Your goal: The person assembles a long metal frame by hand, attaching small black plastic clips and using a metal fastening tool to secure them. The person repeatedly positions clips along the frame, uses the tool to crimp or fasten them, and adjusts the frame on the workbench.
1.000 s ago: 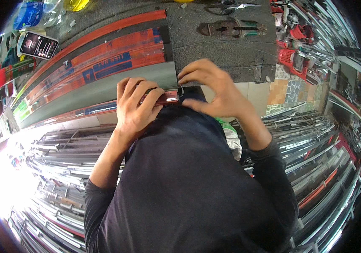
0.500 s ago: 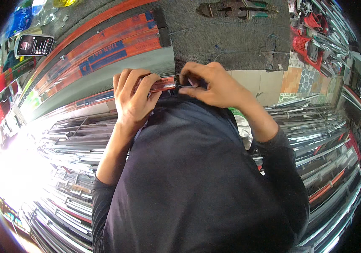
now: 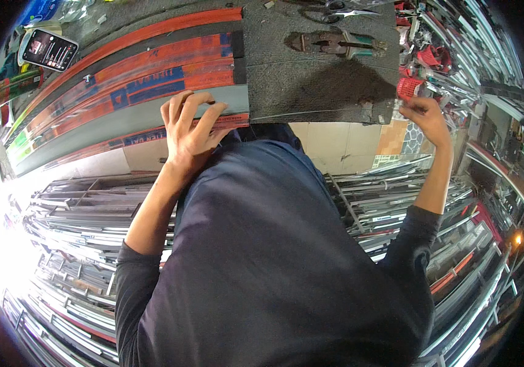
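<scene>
My left hand (image 3: 191,125) lies over the near edge of the long bars, fingers bent and a little apart. It grips the end of a long profile bar (image 3: 236,121) with red film on its near face. Beside it runs a wide grey bar (image 3: 228,98). My right hand (image 3: 426,116) is far out to the right, past the bench's near right corner. Its fingertips are pinched together; whatever is between them is too small to make out. Green-handled pliers (image 3: 341,44) lie on the bench beyond, between my hands.
Several red and blue film-wrapped bars (image 3: 182,52) lie along the left of the dark mat (image 3: 298,85). A phone (image 3: 49,50) rests at the far left, scissors (image 3: 341,13) at the back. Red baskets (image 3: 410,87) stand right. Racks of metal lengths (image 3: 390,189) flank me.
My right hand has moved from the bar's end out to the right, fingers pinched. My left hand stays on the bar. The view has shifted, showing the scissors at the back.
</scene>
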Available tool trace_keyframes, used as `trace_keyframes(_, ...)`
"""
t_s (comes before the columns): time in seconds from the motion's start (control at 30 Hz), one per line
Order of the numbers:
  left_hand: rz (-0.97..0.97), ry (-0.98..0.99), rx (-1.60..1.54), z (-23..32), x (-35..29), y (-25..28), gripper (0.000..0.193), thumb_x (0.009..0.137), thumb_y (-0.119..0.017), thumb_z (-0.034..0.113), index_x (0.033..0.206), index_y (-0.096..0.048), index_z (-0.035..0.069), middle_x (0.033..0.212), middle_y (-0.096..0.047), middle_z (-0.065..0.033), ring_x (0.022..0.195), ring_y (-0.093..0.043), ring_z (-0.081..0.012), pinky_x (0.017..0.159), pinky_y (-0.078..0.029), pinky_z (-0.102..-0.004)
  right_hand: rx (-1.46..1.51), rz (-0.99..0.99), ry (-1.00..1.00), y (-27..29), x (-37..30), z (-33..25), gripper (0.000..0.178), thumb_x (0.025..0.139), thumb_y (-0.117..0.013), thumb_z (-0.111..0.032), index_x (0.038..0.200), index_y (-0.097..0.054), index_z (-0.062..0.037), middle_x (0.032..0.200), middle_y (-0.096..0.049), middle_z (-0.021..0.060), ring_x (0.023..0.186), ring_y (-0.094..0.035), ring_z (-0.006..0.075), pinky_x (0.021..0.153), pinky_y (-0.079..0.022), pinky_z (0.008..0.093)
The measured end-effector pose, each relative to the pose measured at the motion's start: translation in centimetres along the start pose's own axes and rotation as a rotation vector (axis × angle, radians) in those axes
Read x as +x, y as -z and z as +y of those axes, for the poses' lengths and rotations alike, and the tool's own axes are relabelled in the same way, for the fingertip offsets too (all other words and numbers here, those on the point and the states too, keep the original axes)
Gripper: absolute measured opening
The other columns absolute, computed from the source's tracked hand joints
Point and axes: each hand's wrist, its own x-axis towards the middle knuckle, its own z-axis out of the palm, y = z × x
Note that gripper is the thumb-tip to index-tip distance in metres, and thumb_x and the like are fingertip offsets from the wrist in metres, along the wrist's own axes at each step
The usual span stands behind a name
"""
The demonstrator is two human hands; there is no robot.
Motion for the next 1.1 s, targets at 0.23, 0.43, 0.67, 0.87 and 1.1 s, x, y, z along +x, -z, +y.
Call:
trace_keyframes(0.23, 0.049, -0.050, 0.023, -1.5, -0.1, -0.3, 0.063, 0.065, -0.102, 0.039, 0.120, -0.084, 0.014, 0.138, -0.072, -0.0113, 0.134, -0.063, -0.0398, 0.114, -0.049, -0.0566, -0.470, 0.452, -0.201, 7.3, -1.2, 13.8, 0.041, 0.088, -0.097, -0.034, 0.075, -0.074, -0.0033, 0.070, -0.071, 0.0064, 0.071, -0.065, 0.0264, 0.073, -0.046, 0.0432)
trace_keyframes(0.43, 0.064, -0.078, -0.018, -1.3, 0.6, -0.4, 0.063, 0.067, -0.102, 0.042, 0.118, -0.083, 0.011, 0.137, -0.072, -0.0143, 0.135, -0.062, -0.0427, 0.117, -0.049, -0.0602, -0.918, 0.184, -0.374, 6.7, -1.2, 17.8, 0.035, 0.085, -0.090, -0.020, 0.116, -0.079, -0.0089, 0.121, -0.079, 0.0168, 0.122, -0.068, 0.0404, 0.117, -0.047, 0.0516)
trace_keyframes(0.67, -0.037, 0.004, -0.008, -0.9, 0.5, -0.1, 0.077, 0.060, -0.106, 0.042, 0.128, -0.082, 0.014, 0.149, -0.068, -0.0154, 0.146, -0.060, -0.0417, 0.127, -0.042, -0.0672, -0.312, 0.539, 0.472, -2.2, 5.6, -1.1, 0.049, 0.094, -0.082, -0.011, 0.141, -0.070, -0.0099, 0.148, -0.068, 0.0148, 0.139, -0.063, 0.0425, 0.117, -0.051, 0.0539)
trace_keyframes(0.87, -0.083, 0.096, 0.008, 0.0, 2.0, 0.9, 0.094, 0.063, -0.101, 0.048, 0.148, -0.072, 0.021, 0.169, -0.052, -0.0189, 0.161, -0.045, -0.0446, 0.135, -0.028, -0.0709, -0.373, 0.453, 0.418, -8.4, 8.4, -12.4, 0.062, 0.092, -0.089, -0.023, 0.149, -0.067, -0.0133, 0.145, -0.062, 0.0141, 0.137, -0.057, 0.0436, 0.120, -0.044, 0.0575)
trace_keyframes(1.1, -0.223, 0.103, -0.064, -1.5, 3.1, 1.6, 0.097, 0.077, -0.093, 0.039, 0.166, -0.058, 0.032, 0.180, -0.039, -0.0217, 0.171, -0.028, -0.0472, 0.137, -0.017, -0.0759, -0.292, 0.557, 0.587, -8.1, 8.8, -10.3, 0.068, 0.075, -0.100, -0.024, 0.136, -0.076, -0.0086, 0.132, -0.071, 0.0188, 0.125, -0.069, 0.0425, 0.107, -0.058, 0.0526)
